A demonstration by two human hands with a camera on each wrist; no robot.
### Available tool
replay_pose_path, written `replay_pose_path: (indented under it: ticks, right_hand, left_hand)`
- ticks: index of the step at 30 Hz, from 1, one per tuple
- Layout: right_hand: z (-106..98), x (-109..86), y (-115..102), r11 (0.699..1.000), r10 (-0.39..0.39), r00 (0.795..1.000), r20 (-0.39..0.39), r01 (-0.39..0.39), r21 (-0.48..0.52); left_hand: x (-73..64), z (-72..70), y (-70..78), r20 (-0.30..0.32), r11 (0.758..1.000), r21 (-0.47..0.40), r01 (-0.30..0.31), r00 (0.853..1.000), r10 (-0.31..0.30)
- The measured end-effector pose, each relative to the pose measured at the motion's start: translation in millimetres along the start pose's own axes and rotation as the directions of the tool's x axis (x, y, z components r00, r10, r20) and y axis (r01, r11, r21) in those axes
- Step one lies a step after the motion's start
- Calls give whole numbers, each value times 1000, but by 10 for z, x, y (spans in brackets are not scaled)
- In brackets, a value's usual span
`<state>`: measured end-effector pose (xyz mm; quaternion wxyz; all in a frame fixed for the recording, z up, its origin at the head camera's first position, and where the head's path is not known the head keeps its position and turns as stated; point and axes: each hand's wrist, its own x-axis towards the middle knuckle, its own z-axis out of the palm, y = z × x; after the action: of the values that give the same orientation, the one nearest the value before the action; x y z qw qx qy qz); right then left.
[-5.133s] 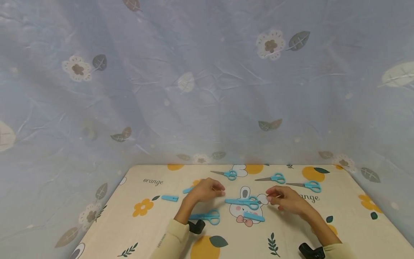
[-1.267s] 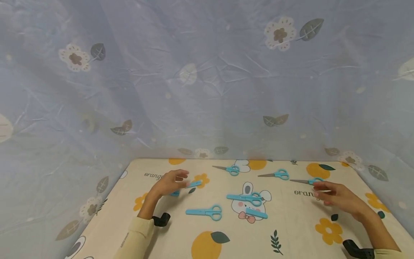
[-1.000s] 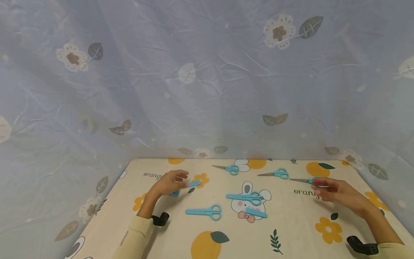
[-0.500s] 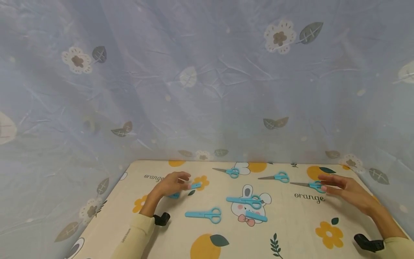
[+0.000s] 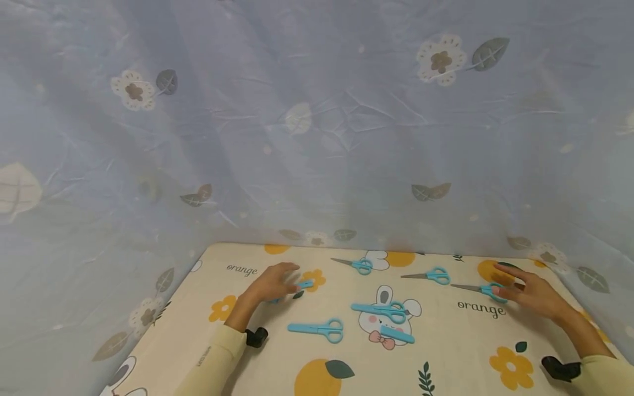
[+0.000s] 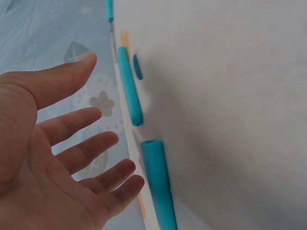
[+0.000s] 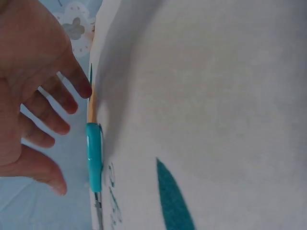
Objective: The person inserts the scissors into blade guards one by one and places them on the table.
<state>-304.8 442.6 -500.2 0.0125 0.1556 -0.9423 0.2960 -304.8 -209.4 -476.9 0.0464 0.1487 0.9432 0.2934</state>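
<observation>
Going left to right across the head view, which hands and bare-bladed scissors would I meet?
Left hand, leftmost bare-bladed scissors, middle bare-bladed scissors, rightmost bare-bladed scissors, right hand.

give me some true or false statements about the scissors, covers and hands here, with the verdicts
1. Three bare-bladed, light-blue-handled metal scissors lie on the cream printed tablecloth. True.

2. All the scissors in view have bare blades. False: two pairs have their blades inside long light-blue sheaths.

3. A loose, flat, light-blue sheath lies on the printed white rabbit. True.

4. The left hand grips a sheath. False: its fingers are spread and hold nothing.

5. The right hand is closest to the rightmost scissors. True.
</observation>
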Motion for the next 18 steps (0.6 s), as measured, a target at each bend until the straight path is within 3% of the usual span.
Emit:
replay_pose_path:
  ticks: [4,11,18]
  right_hand:
    - [60,43,-2,995,-52,998,-34,49,-83]
    - [88,92,-74,981,-45,999,-28,39,-189]
    - [90,121,-109,980,-19,1000,-5,18,-197]
  left_hand:
    - [32,28,33,11,998,62,-25,1000,24]
    - [45,85,86,6,991,110,-83,997,83]
    - [57,178,132,-42,996,94,-3,999,7]
